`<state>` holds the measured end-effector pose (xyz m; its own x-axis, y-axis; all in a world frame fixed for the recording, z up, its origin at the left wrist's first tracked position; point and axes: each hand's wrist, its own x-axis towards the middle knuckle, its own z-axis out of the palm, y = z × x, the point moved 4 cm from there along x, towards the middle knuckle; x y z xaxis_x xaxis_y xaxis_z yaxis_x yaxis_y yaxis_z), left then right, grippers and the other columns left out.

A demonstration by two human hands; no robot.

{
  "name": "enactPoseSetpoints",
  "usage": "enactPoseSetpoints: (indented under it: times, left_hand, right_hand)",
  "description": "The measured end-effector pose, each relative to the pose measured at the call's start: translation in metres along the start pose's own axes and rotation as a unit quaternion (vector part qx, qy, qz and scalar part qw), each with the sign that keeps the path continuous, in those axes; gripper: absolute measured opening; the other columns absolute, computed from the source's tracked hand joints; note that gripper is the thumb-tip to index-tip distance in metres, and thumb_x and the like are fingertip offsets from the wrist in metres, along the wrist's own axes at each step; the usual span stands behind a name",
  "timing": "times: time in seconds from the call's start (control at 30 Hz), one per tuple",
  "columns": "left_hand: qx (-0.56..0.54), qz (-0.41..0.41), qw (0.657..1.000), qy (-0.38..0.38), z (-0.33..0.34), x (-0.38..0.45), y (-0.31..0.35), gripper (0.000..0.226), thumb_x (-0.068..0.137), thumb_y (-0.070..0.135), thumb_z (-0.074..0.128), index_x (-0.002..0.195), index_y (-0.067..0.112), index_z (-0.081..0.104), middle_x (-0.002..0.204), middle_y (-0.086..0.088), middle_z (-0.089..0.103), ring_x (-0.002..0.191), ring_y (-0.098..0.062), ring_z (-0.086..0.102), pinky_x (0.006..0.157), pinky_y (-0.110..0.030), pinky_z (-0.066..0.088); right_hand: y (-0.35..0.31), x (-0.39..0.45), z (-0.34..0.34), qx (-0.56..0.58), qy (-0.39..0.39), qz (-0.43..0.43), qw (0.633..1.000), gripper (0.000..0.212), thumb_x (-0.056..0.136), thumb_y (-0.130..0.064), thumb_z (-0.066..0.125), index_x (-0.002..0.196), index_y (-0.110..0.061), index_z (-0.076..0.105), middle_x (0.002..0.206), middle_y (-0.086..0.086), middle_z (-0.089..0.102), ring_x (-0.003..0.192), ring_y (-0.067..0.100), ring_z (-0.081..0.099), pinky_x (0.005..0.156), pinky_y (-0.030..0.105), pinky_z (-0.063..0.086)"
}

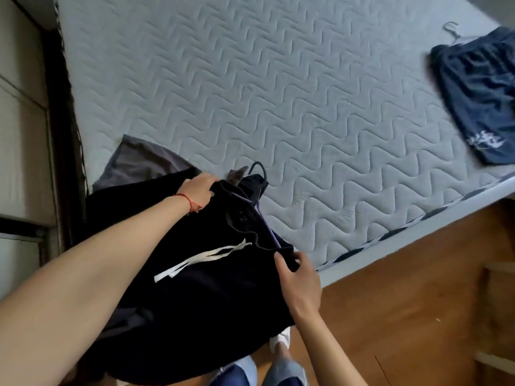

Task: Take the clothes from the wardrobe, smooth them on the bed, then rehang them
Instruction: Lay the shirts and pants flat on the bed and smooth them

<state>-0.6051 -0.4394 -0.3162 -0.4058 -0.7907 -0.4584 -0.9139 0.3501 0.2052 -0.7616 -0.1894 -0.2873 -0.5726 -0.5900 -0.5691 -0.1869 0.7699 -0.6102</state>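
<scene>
There is white writing (486, 140) on the dark blue shorts (476, 101), down near the bottom hem. It looks like brush marks, and it is too blurry to read. The black clothes (200, 288) have no words that can be read, only a white drawstring (200, 259) lying across the front.

The bed (278, 93) has a gray top with wavy lines sewn in it. The black clothes sit at the near corner of the bed and hang off its edge over the wood floor (404, 316). The left hand (199, 192) is closed on the top edge of the black clothes, at the side farther up the bed. It has a red string (189, 203) around its wrist. The right hand (299, 280) pinches the same top edge at the side nearer the bed's edge, thumb on top and fingers tucked under. The drawstring lies between the two hands.

A gray cloth (139, 162) pokes out from under the black clothes, on the bed. A dark hanger hook (259, 169) sticks up just past the left hand.

The dark blue shorts lie flat on the far side of the bed, well apart from both hands. A pale hanger (452, 30) peeks out at their top.
</scene>
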Motion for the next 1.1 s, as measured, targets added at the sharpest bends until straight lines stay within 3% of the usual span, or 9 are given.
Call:
enactPoseSetpoints:
  times: [0.1,0.3,0.53,0.77,0.97,1.1]
  left_hand:
    - [-0.067,0.028,0.996,0.055,-0.037,-0.023,0.016,0.034,0.086,0.009,0.051,0.119,0.011,0.055,0.125,-0.018,0.052,0.116,-0.035,0.052,0.100,-0.041,0.040]
    - [-0.123,0.118,0.974,0.147,-0.125,-0.075,0.061,0.034,0.081,0.005,0.049,0.114,0.005,0.060,0.119,-0.021,0.056,0.112,-0.035,0.055,0.099,-0.041,0.042]
    - [-0.161,0.226,0.942,0.187,-0.214,-0.134,0.138,0.031,0.082,0.001,0.060,0.112,-0.001,0.060,0.117,-0.021,0.062,0.111,-0.031,0.057,0.089,-0.023,0.036]
    - [-0.177,0.339,0.890,0.249,-0.269,-0.194,0.259,0.027,0.082,0.003,0.061,0.108,-0.002,0.061,0.110,-0.021,0.063,0.105,-0.031,0.058,0.085,-0.015,0.033]
    - [-0.225,0.395,0.840,0.297,-0.275,-0.249,0.395,0.026,0.082,0.009,0.063,0.107,0.002,0.061,0.109,-0.017,0.062,0.105,-0.027,0.057,0.083,-0.010,0.031]
    - [-0.241,0.429,0.808,0.325,-0.272,-0.285,0.489,0.026,0.082,0.012,0.063,0.107,0.005,0.062,0.110,-0.014,0.062,0.105,-0.024,0.057,0.086,-0.010,0.030]
  right_hand:
    - [-0.010,-0.022,-0.032,0.011,0.049,-0.040,0.998,0.034,0.082,-0.051,0.056,0.097,-0.021,0.059,0.089,-0.003,0.066,0.090,0.021,0.061,0.073,0.034,0.047]
    - [-0.039,-0.083,-0.093,0.048,0.133,-0.118,0.983,0.028,0.081,-0.044,0.062,0.094,-0.020,0.063,0.083,-0.004,0.068,0.087,0.019,0.062,0.070,0.030,0.045]
    - [-0.057,-0.134,-0.204,0.105,0.232,-0.162,0.953,0.022,0.076,-0.042,0.069,0.085,-0.022,0.067,0.081,-0.005,0.072,0.083,0.018,0.066,0.076,0.038,0.052]
    - [-0.045,-0.177,-0.338,0.089,0.351,-0.210,0.908,0.023,0.076,-0.039,0.071,0.087,-0.018,0.068,0.078,-0.002,0.069,0.080,0.019,0.065,0.069,0.028,0.043]
    - [0.009,-0.203,-0.469,0.092,0.446,-0.214,0.864,0.026,0.077,-0.037,0.071,0.093,-0.016,0.068,0.084,0.008,0.071,0.083,0.027,0.065,0.078,0.036,0.049]
    - [0.044,-0.220,-0.559,0.086,0.493,-0.213,0.839,0.025,0.079,-0.033,0.069,0.096,-0.014,0.066,0.080,0.003,0.063,0.079,0.021,0.057,0.074,0.027,0.039]
